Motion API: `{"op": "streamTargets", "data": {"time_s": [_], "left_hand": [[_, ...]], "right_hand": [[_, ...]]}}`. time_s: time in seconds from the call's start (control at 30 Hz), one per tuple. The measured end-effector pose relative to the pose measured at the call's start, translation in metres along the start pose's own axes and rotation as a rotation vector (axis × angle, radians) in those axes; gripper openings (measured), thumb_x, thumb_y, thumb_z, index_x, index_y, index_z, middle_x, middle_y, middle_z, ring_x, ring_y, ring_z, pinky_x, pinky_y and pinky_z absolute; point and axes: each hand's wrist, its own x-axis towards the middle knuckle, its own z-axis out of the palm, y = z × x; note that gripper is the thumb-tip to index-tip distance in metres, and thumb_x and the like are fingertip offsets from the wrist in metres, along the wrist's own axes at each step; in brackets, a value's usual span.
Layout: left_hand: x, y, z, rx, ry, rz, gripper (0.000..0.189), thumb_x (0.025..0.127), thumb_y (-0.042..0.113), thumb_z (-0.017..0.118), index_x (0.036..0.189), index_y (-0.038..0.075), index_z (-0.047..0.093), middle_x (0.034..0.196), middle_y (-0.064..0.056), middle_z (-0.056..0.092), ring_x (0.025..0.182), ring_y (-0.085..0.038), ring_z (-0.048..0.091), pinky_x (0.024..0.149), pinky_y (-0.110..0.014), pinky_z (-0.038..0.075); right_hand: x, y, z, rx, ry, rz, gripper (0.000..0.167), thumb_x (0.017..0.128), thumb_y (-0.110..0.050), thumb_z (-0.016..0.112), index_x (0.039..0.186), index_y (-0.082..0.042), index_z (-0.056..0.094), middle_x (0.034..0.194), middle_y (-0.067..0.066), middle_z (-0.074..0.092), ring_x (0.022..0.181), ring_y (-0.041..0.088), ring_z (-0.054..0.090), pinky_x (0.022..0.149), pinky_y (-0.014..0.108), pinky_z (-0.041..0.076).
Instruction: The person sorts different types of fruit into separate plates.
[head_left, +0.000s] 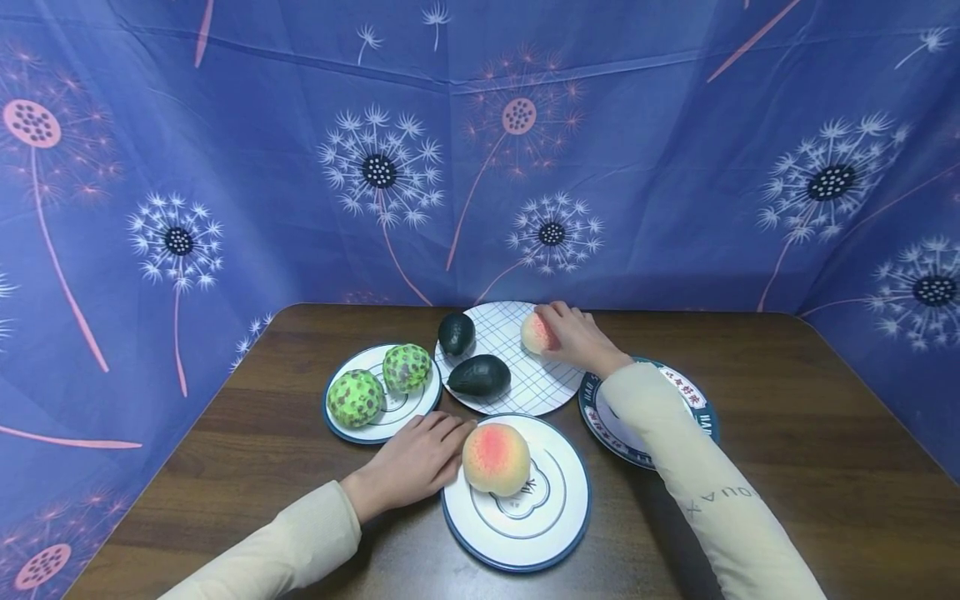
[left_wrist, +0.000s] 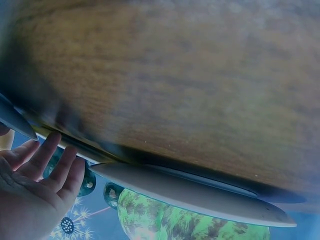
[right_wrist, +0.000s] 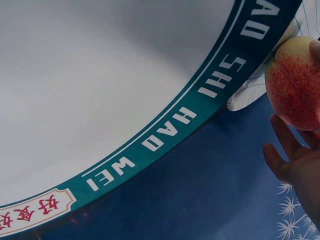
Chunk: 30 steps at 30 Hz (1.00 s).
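Note:
My right hand (head_left: pixel 578 336) grips a peach (head_left: pixel 537 333) at the back right of the white grid-patterned plate (head_left: pixel 517 392). In the right wrist view its fingers (right_wrist: pixel 287 137) lie against the red side of that peach (right_wrist: pixel 295 85). Two dark green avocados (head_left: pixel 480 376) sit on the left of the same plate. My left hand (head_left: pixel 420 458) is at the left rim of the front blue-rimmed plate (head_left: pixel 525 542), its fingertips close beside a larger peach (head_left: pixel 496 458). Extended fingers (left_wrist: pixel 70 170) show in the left wrist view, holding nothing.
On the left, a small blue-rimmed plate (head_left: pixel 372 360) bears two green speckled balls (head_left: pixel 356 398). A teal-rimmed plate with lettering (head_left: pixel 600 421) lies under my right forearm. The wooden table (head_left: pixel 247 417) ends at a blue dandelion-print cloth (head_left: pixel 637 167).

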Motion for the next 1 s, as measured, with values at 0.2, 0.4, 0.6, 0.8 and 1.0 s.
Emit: {"op": "streamTargets", "data": {"time_s": [0.2, 0.4, 0.6, 0.8, 1.0], "left_hand": [[0.0, 0.0, 0.0, 0.005, 0.002, -0.001, 0.047, 0.094, 0.037, 0.038, 0.135, 0.016, 0.043, 0.124, 0.0, 0.055, 0.115, -0.017, 0.05, 0.096, -0.037, 0.044], [0.0, 0.001, -0.001, 0.01, 0.002, -0.004, 0.046, 0.094, 0.037, 0.038, 0.135, 0.016, 0.044, 0.124, 0.0, 0.055, 0.114, -0.016, 0.05, 0.095, -0.036, 0.044], [-0.001, 0.001, -0.001, 0.012, -0.001, -0.005, 0.046, 0.095, 0.037, 0.037, 0.135, 0.016, 0.043, 0.124, 0.0, 0.055, 0.114, -0.016, 0.05, 0.095, -0.036, 0.044], [0.0, 0.002, -0.001, 0.016, -0.007, -0.007, 0.047, 0.094, 0.037, 0.037, 0.135, 0.016, 0.043, 0.124, 0.0, 0.055, 0.115, -0.016, 0.05, 0.095, -0.037, 0.044], [-0.001, 0.002, -0.002, 0.013, -0.004, -0.007, 0.047, 0.094, 0.037, 0.037, 0.135, 0.016, 0.043, 0.125, 0.0, 0.055, 0.115, -0.016, 0.049, 0.096, -0.036, 0.043]], "right_hand": [[-0.009, -0.001, -0.004, 0.025, 0.016, -0.015, 0.074, 0.075, -0.026, 0.074, 0.137, -0.011, 0.034, 0.133, 0.016, 0.041, 0.117, 0.036, 0.041, 0.103, 0.054, 0.029], [-0.02, -0.004, -0.011, 0.013, 0.034, -0.072, 0.074, 0.075, -0.025, 0.074, 0.136, -0.01, 0.035, 0.132, 0.017, 0.042, 0.117, 0.035, 0.041, 0.102, 0.056, 0.03], [-0.033, -0.004, -0.014, 0.009, 0.052, -0.135, 0.074, 0.073, -0.025, 0.076, 0.135, -0.011, 0.037, 0.131, 0.014, 0.044, 0.12, 0.032, 0.042, 0.103, 0.056, 0.03], [-0.046, -0.008, -0.017, 0.013, 0.076, -0.176, 0.074, 0.071, -0.025, 0.077, 0.134, -0.013, 0.04, 0.13, 0.013, 0.046, 0.12, 0.031, 0.043, 0.102, 0.055, 0.031], [-0.061, -0.011, -0.016, 0.042, 0.1, -0.206, 0.076, 0.069, -0.026, 0.079, 0.133, -0.014, 0.04, 0.128, 0.012, 0.048, 0.117, 0.03, 0.045, 0.1, 0.057, 0.032]]}}
